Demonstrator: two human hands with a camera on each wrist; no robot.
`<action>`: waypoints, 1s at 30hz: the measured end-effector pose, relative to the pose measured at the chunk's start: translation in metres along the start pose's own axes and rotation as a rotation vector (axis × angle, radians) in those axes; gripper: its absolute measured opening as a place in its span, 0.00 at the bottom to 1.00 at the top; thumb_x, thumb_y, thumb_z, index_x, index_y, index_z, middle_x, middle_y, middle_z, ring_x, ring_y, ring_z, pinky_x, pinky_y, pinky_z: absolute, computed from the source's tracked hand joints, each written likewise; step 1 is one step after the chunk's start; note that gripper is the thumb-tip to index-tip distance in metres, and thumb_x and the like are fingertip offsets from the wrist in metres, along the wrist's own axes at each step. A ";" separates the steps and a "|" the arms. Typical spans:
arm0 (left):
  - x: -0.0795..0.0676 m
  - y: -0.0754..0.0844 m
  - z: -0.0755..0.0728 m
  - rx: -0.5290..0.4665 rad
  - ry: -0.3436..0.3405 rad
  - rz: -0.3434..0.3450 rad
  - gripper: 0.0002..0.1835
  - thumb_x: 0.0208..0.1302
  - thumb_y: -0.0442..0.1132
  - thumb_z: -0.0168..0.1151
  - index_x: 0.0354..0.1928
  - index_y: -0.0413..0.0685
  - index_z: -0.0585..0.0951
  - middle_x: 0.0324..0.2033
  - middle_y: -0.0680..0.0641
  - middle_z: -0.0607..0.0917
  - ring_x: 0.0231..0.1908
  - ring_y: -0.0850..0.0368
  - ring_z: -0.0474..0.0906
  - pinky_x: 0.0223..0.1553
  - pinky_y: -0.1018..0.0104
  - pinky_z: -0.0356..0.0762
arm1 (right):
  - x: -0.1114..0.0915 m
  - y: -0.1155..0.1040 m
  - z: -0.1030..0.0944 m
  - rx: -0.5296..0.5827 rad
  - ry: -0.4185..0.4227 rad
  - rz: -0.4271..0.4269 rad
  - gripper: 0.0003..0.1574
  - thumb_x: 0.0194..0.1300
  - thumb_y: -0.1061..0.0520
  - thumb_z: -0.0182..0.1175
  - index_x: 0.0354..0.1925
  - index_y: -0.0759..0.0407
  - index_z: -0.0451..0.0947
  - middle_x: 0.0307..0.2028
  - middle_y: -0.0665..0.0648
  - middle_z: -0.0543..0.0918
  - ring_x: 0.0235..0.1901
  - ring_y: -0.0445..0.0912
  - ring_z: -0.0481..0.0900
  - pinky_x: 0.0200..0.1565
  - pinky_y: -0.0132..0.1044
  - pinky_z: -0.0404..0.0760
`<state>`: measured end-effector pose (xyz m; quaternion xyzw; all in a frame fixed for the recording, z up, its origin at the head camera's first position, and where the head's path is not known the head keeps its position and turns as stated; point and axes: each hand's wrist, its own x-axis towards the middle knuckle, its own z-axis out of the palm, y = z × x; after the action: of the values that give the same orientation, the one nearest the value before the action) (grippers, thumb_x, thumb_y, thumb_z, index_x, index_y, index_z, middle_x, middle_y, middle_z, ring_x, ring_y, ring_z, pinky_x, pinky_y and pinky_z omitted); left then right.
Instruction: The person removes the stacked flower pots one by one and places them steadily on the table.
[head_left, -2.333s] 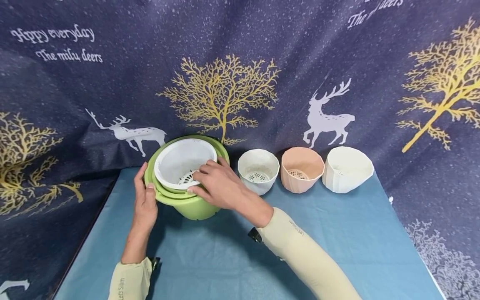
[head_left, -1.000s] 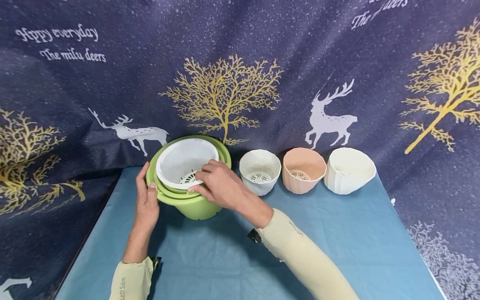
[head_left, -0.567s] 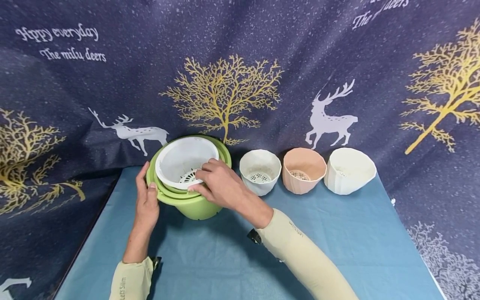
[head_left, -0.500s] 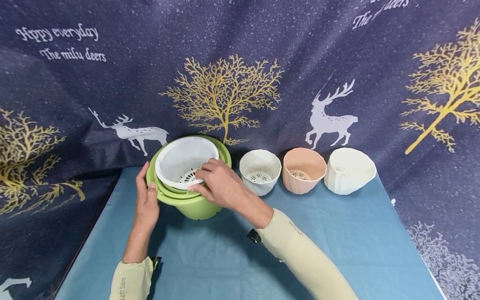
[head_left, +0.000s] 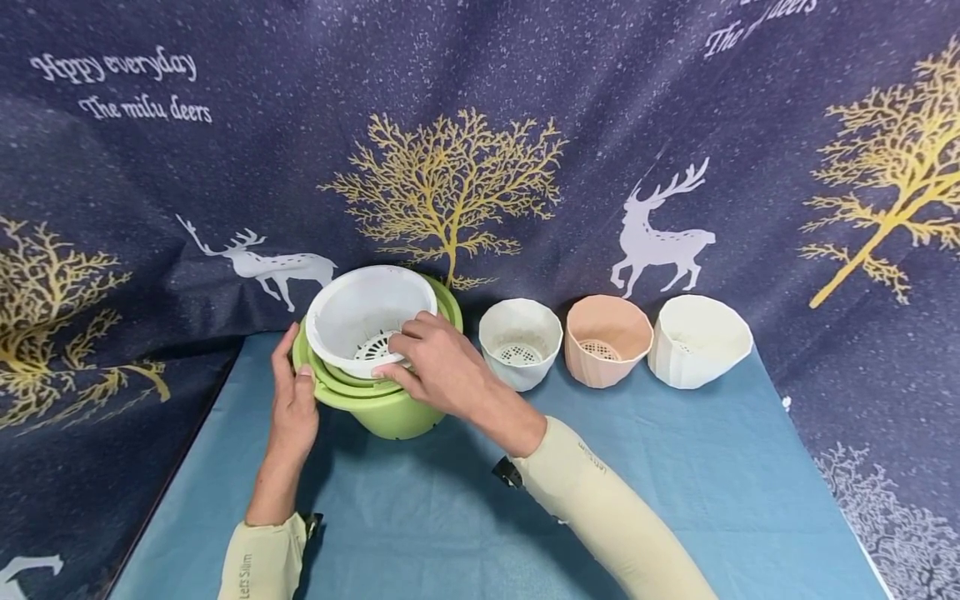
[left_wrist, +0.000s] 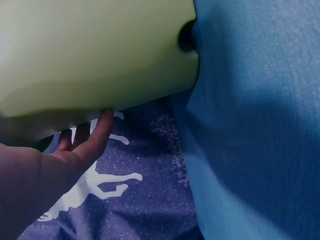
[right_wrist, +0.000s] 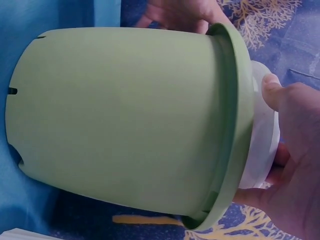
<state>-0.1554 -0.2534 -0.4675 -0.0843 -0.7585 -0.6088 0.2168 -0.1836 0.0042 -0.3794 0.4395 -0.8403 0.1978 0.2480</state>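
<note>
A green flowerpot (head_left: 395, 418) stands at the back left of the table, with an inner green rim showing; I cannot tell if that is a separate pot. Inside it sits a white flowerpot (head_left: 358, 307) with a slotted bottom, tilted and partly above the green rim. My right hand (head_left: 444, 367) pinches the near right edge of the white pot, thumb outside and fingers inside. On the left, my left hand (head_left: 292, 412) holds the green pot by its rim and side. The left wrist view shows its fingers (left_wrist: 95, 137) against the outer wall.
To the right stand a grey-white pot (head_left: 510, 375), a pinkish-orange pot (head_left: 596, 371) and a cream pot (head_left: 675, 367), all with holes in the bottom. A blue cloth (head_left: 450, 517) covers the table. Behind hangs a dark printed curtain (head_left: 525, 83).
My right hand has lifted the white pot slightly up and to the left within the green one. The left hand and the green pot have stayed nearly still.
</note>
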 end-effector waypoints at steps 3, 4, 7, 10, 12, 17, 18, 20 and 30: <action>0.000 0.001 0.000 -0.002 -0.002 -0.002 0.31 0.84 0.37 0.40 0.84 0.49 0.53 0.82 0.44 0.55 0.77 0.59 0.56 0.72 0.76 0.54 | 0.001 -0.001 -0.002 0.003 0.007 0.009 0.19 0.75 0.41 0.65 0.34 0.52 0.82 0.33 0.50 0.81 0.39 0.48 0.77 0.50 0.42 0.75; 0.000 0.001 0.000 -0.001 -0.002 -0.003 0.31 0.84 0.37 0.40 0.84 0.49 0.53 0.82 0.44 0.55 0.77 0.59 0.56 0.72 0.76 0.54 | 0.001 -0.002 -0.003 0.002 0.010 0.012 0.19 0.75 0.41 0.65 0.35 0.52 0.83 0.33 0.50 0.82 0.40 0.48 0.77 0.51 0.42 0.75; 0.000 0.000 0.000 0.003 -0.003 -0.005 0.31 0.84 0.37 0.40 0.85 0.49 0.53 0.82 0.44 0.55 0.77 0.59 0.56 0.72 0.76 0.55 | 0.001 -0.003 -0.004 -0.007 0.020 0.018 0.18 0.75 0.41 0.65 0.36 0.52 0.84 0.35 0.50 0.84 0.41 0.48 0.78 0.52 0.42 0.76; 0.000 -0.001 -0.001 0.007 -0.004 -0.008 0.31 0.84 0.37 0.40 0.85 0.49 0.53 0.82 0.44 0.55 0.76 0.59 0.57 0.72 0.76 0.55 | 0.002 -0.003 -0.005 -0.012 0.037 0.018 0.18 0.75 0.41 0.65 0.35 0.52 0.83 0.35 0.50 0.84 0.40 0.48 0.78 0.51 0.41 0.76; -0.001 -0.001 0.000 0.006 -0.005 -0.010 0.31 0.85 0.37 0.40 0.85 0.50 0.53 0.82 0.44 0.56 0.76 0.59 0.57 0.71 0.76 0.56 | 0.002 -0.004 -0.006 -0.009 0.049 0.019 0.18 0.74 0.41 0.66 0.35 0.52 0.83 0.34 0.49 0.83 0.40 0.47 0.78 0.51 0.41 0.76; -0.001 -0.001 0.000 -0.003 -0.008 -0.014 0.31 0.85 0.38 0.40 0.85 0.51 0.53 0.81 0.44 0.57 0.76 0.59 0.58 0.71 0.76 0.57 | 0.002 -0.005 -0.009 -0.007 0.072 0.025 0.18 0.73 0.40 0.67 0.33 0.51 0.83 0.33 0.49 0.82 0.40 0.47 0.78 0.51 0.41 0.76; -0.001 -0.001 0.000 -0.006 -0.008 -0.015 0.31 0.85 0.38 0.40 0.85 0.51 0.53 0.81 0.44 0.57 0.76 0.59 0.58 0.71 0.76 0.57 | 0.002 -0.005 -0.009 -0.006 0.076 0.024 0.18 0.73 0.40 0.67 0.33 0.51 0.83 0.33 0.49 0.81 0.40 0.47 0.77 0.51 0.41 0.76; 0.000 0.000 0.000 -0.015 -0.009 -0.014 0.31 0.85 0.38 0.40 0.85 0.51 0.53 0.81 0.44 0.57 0.76 0.59 0.58 0.71 0.76 0.57 | 0.003 -0.005 -0.010 -0.004 0.085 0.017 0.18 0.73 0.41 0.68 0.33 0.51 0.83 0.33 0.49 0.81 0.40 0.47 0.77 0.51 0.41 0.76; 0.001 0.001 0.000 -0.027 -0.011 -0.020 0.31 0.85 0.39 0.39 0.85 0.52 0.53 0.81 0.45 0.57 0.76 0.58 0.58 0.70 0.76 0.58 | 0.004 -0.006 -0.015 -0.007 0.147 0.004 0.19 0.71 0.40 0.70 0.33 0.52 0.83 0.34 0.49 0.84 0.40 0.47 0.78 0.50 0.40 0.77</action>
<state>-0.1555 -0.2532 -0.4661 -0.0832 -0.7522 -0.6205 0.2054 -0.1772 0.0067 -0.3638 0.4213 -0.8213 0.2272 0.3104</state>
